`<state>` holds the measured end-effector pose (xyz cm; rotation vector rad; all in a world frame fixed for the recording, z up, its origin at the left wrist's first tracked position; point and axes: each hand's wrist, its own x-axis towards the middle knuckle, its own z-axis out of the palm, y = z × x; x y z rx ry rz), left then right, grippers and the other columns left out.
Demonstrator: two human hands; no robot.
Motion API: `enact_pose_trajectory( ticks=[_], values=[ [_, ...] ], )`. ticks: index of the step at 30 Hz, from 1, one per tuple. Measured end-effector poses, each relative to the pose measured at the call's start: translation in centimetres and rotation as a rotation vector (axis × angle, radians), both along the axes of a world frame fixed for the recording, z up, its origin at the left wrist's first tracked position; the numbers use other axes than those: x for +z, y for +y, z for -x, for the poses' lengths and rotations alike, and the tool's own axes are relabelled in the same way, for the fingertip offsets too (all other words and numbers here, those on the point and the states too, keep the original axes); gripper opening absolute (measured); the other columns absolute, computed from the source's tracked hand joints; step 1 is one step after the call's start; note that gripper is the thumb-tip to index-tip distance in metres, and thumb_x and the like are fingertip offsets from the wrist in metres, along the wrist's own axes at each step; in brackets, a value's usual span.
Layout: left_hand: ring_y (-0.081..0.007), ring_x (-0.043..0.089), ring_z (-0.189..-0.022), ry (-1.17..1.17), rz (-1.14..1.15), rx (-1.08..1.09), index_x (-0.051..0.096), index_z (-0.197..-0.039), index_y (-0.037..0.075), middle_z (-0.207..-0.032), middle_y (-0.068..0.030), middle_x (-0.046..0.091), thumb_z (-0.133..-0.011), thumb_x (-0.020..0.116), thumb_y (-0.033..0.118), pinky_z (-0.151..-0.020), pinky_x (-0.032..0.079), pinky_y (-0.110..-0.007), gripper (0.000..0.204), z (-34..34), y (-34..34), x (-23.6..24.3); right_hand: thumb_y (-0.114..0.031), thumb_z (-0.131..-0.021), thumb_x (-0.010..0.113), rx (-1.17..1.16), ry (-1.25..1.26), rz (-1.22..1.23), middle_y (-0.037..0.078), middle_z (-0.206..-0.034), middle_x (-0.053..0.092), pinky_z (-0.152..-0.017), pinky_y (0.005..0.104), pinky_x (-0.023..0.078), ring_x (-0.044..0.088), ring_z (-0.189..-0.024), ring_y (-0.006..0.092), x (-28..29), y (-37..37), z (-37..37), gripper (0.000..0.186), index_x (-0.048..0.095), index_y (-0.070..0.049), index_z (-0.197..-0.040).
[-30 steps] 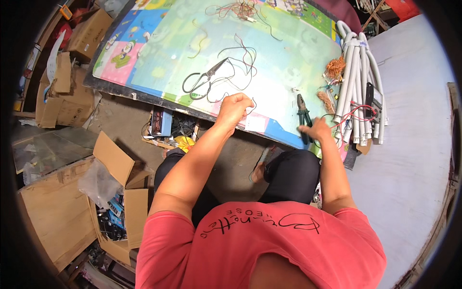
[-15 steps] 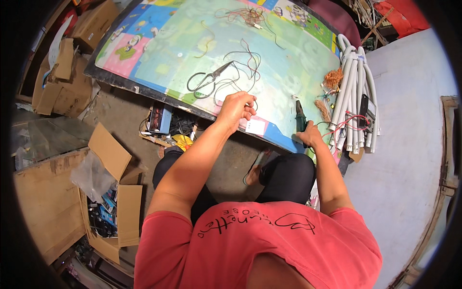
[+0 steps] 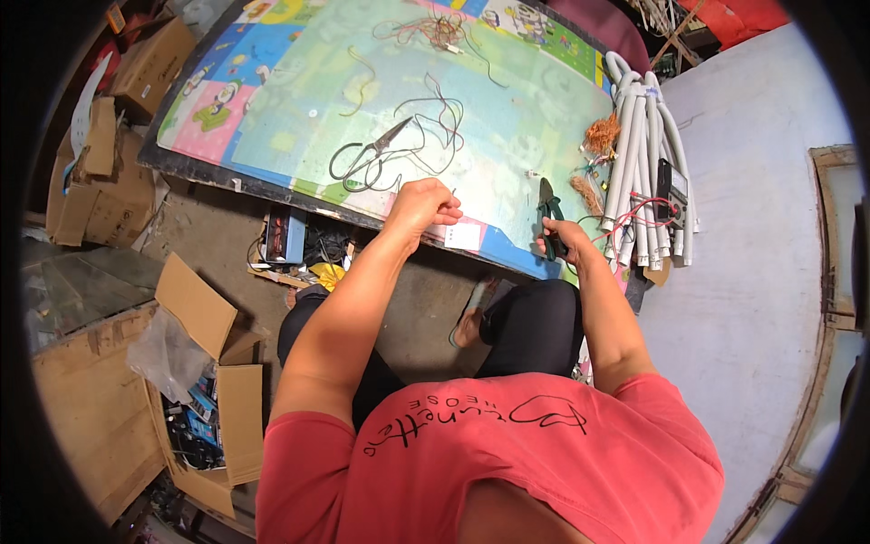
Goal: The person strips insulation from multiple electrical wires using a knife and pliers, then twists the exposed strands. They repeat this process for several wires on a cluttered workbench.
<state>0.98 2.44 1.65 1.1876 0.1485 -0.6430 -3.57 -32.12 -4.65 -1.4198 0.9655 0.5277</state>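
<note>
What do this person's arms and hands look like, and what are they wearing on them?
Both the left hand and right hand are ungloved, with no watch or bracelet showing. The forearms are uncovered too. Short, plain coral-red sleeves cover the upper arms, matching the T-shirt.

The pliers look metal-headed, the table cover glossy, smooth plastic.

The person's right hand, spread loosely at the green-handled pliers a second ago, now has its fingers wrapped around their handles.
</note>
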Motion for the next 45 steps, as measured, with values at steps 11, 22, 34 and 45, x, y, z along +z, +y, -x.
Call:
enact_pose_trajectory(
  ticks=[11,22,34,45],
  values=[
    [-0.0086,0.053,-0.057,-0.218,-0.178,-0.387,0.059,-0.075,0.002,-0.071,-0.0038,0.06,-0.084,0.051,0.011,-0.052,0.044,-0.024,0.015,0.3,1.3,0.6,-0.031,-0.084,0.068,1.0,-0.104,0.418,0.003,-0.08,0.067,-0.067,0.0239,0.044,0.056,-0.07,0.0117,17.1,8.2,3.7,0.029,0.071,-0.003,-0.089],
    [-0.0108,0.051,-0.051,-0.394,-0.287,-0.513,0.055,-0.069,0.001,-0.063,-0.0047,0.056,-0.085,0.052,0.015,-0.049,0.041,-0.027,0.021,0.6,0.9,0.3,-0.025,-0.085,0.07,1.249,-0.045,0.3,0.0,-0.083,0.066,-0.068,0.0248,0.045,0.055,-0.076,0.0083,19.5,9.6,3.3,0.027,0.068,-0.005,-0.104],
    [-0.013,0.052,-0.052,-0.538,-0.388,-0.585,0.055,-0.066,0.002,-0.061,-0.0052,0.057,-0.08,0.051,0.015,-0.049,0.041,-0.03,0.02,0.6,0.9,0.6,-0.034,-0.084,0.07,1.331,-0.167,0.373,0.002,-0.077,0.059,-0.065,0.0302,0.043,0.054,-0.07,0.0129,18.8,9.3,3.1,0.032,0.068,-0.003,-0.09],
    [-0.0207,0.057,-0.058,-0.831,-0.381,-0.493,0.059,-0.071,0.001,-0.064,-0.0121,0.06,-0.08,0.052,0.019,-0.056,0.044,-0.036,0.021,0.5,0.8,-1.2,-0.025,-0.085,0.067,1.235,-0.079,0.351,-0.001,-0.068,0.053,-0.056,0.0253,0.04,0.046,-0.062,0.0088,19.8,10.6,3.6,0.026,0.055,-0.002,-0.085]
  ],
)
